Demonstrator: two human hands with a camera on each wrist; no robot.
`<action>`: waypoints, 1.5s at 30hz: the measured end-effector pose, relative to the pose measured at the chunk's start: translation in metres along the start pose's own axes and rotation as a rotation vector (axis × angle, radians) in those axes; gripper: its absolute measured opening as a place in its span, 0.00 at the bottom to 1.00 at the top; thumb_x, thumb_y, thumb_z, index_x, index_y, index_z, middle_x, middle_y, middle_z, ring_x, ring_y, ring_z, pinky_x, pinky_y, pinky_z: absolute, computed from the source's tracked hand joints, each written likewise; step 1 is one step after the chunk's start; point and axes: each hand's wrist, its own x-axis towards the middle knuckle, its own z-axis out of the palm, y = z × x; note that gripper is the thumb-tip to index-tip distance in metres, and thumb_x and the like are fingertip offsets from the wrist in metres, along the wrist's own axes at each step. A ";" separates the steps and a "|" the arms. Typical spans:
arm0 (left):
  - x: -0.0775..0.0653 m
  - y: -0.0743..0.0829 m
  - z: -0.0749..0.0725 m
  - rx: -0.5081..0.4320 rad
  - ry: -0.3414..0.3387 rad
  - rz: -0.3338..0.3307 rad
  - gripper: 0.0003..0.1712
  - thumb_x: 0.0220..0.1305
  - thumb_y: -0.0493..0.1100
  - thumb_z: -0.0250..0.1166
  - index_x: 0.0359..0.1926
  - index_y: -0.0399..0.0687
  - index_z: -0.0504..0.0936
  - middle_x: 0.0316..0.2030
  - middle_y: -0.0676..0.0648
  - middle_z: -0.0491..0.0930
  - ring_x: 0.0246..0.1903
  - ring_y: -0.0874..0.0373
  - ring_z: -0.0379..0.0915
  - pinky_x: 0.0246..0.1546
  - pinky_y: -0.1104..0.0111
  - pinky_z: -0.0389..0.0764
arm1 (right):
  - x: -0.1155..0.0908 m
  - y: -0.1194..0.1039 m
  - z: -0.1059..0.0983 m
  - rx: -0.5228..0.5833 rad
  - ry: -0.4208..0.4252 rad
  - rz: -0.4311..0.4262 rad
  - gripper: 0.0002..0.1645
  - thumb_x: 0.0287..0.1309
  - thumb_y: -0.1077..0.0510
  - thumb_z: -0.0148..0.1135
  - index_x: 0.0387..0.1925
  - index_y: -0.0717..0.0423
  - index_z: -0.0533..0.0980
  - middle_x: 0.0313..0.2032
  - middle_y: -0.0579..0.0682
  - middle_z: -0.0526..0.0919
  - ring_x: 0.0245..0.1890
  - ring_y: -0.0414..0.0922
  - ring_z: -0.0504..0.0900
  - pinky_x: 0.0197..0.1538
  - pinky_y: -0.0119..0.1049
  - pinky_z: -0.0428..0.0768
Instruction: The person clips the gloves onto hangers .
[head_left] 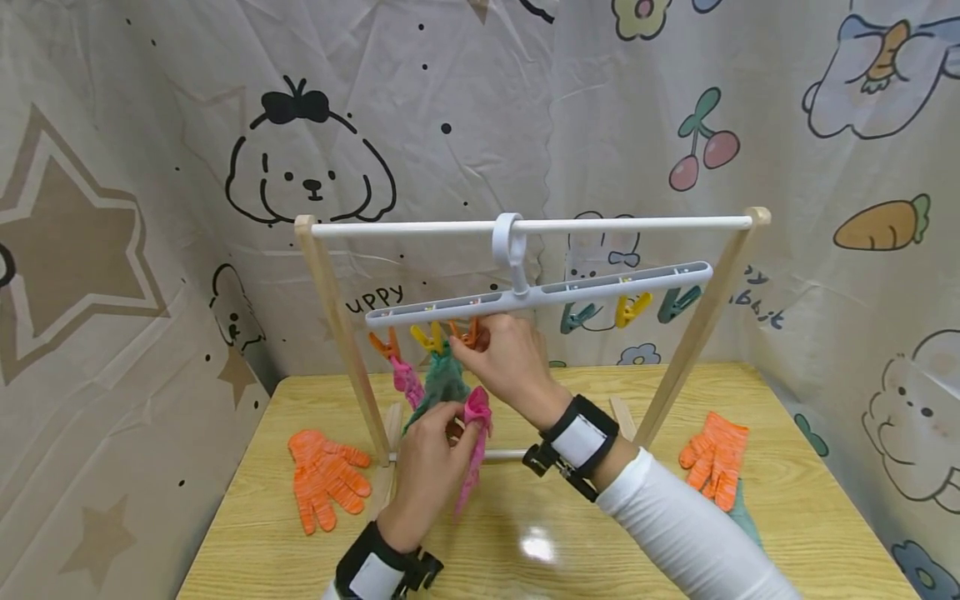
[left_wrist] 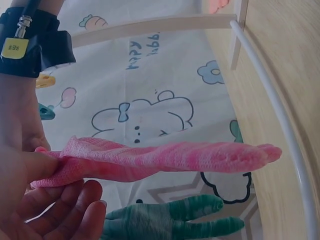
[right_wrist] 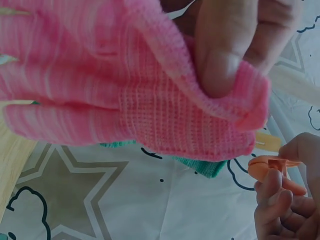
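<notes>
My left hand [head_left: 429, 457] pinches a pink knit glove [head_left: 477, 410] by its cuff, thumb on the fabric. The glove's fingers hang down, seen lengthwise in the left wrist view. Above it my right hand [head_left: 516, 365] grips an orange clothespin [right_wrist: 259, 171] under the white hanger [head_left: 607, 288]. The glove's cuff is apart from that clothespin, a little below it. Just left, a green glove [head_left: 446, 382] hangs from a yellow clothespin [head_left: 427, 337]. Farther left, another pink glove [head_left: 407, 383] hangs from an orange clothespin [head_left: 385, 343].
The hanger hooks over the white bar [head_left: 637, 224] of a wooden rack [head_left: 686, 350]. Its right half carries teal and yellow clothespins [head_left: 632, 310]. One orange glove [head_left: 327, 479] lies on the table [head_left: 570, 517] at left; another orange glove [head_left: 716, 458] overlaps a green one [head_left: 744, 518] at right.
</notes>
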 end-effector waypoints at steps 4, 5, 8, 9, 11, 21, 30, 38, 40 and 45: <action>0.003 -0.002 -0.002 -0.003 0.019 -0.013 0.07 0.63 0.42 0.71 0.38 0.44 0.87 0.29 0.50 0.83 0.27 0.62 0.77 0.26 0.74 0.75 | 0.001 -0.001 -0.001 0.015 -0.012 -0.008 0.13 0.61 0.51 0.68 0.24 0.51 0.78 0.19 0.44 0.80 0.17 0.37 0.71 0.17 0.27 0.64; 0.004 -0.002 -0.003 -0.007 0.026 -0.016 0.07 0.64 0.42 0.71 0.38 0.44 0.86 0.29 0.50 0.83 0.27 0.62 0.77 0.26 0.74 0.75 | 0.001 -0.001 -0.002 0.018 -0.015 -0.008 0.14 0.61 0.51 0.67 0.23 0.51 0.77 0.17 0.44 0.78 0.16 0.37 0.70 0.16 0.27 0.63; 0.007 -0.003 -0.005 -0.028 0.046 -0.015 0.07 0.64 0.42 0.70 0.39 0.43 0.86 0.30 0.48 0.83 0.28 0.61 0.78 0.26 0.74 0.77 | 0.001 -0.002 -0.003 0.031 -0.028 -0.005 0.15 0.61 0.52 0.63 0.21 0.50 0.76 0.15 0.43 0.74 0.15 0.37 0.66 0.16 0.27 0.59; 0.008 -0.003 -0.006 -0.040 0.052 -0.011 0.07 0.65 0.42 0.70 0.39 0.42 0.86 0.30 0.48 0.83 0.28 0.61 0.79 0.27 0.74 0.78 | 0.001 -0.002 -0.003 0.035 -0.031 -0.003 0.14 0.61 0.52 0.63 0.21 0.50 0.76 0.15 0.43 0.73 0.15 0.37 0.66 0.16 0.27 0.58; 0.010 -0.003 -0.006 -0.063 0.065 0.003 0.07 0.66 0.41 0.69 0.39 0.40 0.86 0.31 0.47 0.83 0.29 0.60 0.81 0.29 0.73 0.82 | 0.002 -0.003 -0.004 0.045 -0.042 -0.002 0.13 0.61 0.52 0.62 0.22 0.50 0.77 0.15 0.43 0.71 0.14 0.37 0.65 0.16 0.27 0.57; 0.019 0.000 -0.007 -0.039 0.097 0.027 0.10 0.65 0.41 0.70 0.38 0.35 0.86 0.30 0.44 0.85 0.28 0.58 0.81 0.31 0.67 0.85 | 0.003 -0.006 -0.007 0.066 -0.076 0.034 0.17 0.64 0.51 0.62 0.21 0.52 0.76 0.13 0.43 0.68 0.12 0.37 0.63 0.16 0.27 0.56; 0.024 0.003 -0.005 -0.037 0.134 0.057 0.09 0.63 0.39 0.72 0.35 0.34 0.87 0.28 0.43 0.86 0.27 0.57 0.82 0.29 0.65 0.85 | 0.004 -0.004 -0.006 0.073 -0.065 0.034 0.10 0.64 0.52 0.62 0.30 0.54 0.82 0.14 0.43 0.67 0.12 0.37 0.62 0.16 0.27 0.56; 0.027 0.008 -0.004 -0.069 0.123 0.049 0.08 0.63 0.38 0.71 0.34 0.34 0.87 0.28 0.42 0.87 0.27 0.57 0.83 0.30 0.65 0.86 | 0.004 -0.005 -0.007 0.062 -0.065 0.036 0.11 0.64 0.52 0.62 0.30 0.54 0.81 0.13 0.43 0.65 0.12 0.37 0.62 0.15 0.27 0.56; 0.027 0.009 -0.004 -0.054 0.120 0.055 0.08 0.64 0.38 0.71 0.34 0.34 0.87 0.28 0.43 0.86 0.27 0.57 0.82 0.29 0.65 0.85 | 0.004 -0.005 -0.007 0.056 -0.061 0.029 0.11 0.63 0.53 0.62 0.28 0.54 0.81 0.13 0.42 0.64 0.11 0.37 0.61 0.15 0.27 0.56; 0.028 0.010 -0.003 -0.013 0.123 0.081 0.09 0.63 0.38 0.71 0.35 0.34 0.87 0.29 0.43 0.85 0.26 0.57 0.81 0.29 0.66 0.85 | 0.004 -0.006 -0.006 0.048 -0.059 0.019 0.09 0.63 0.53 0.63 0.32 0.55 0.82 0.13 0.42 0.64 0.11 0.37 0.61 0.16 0.28 0.55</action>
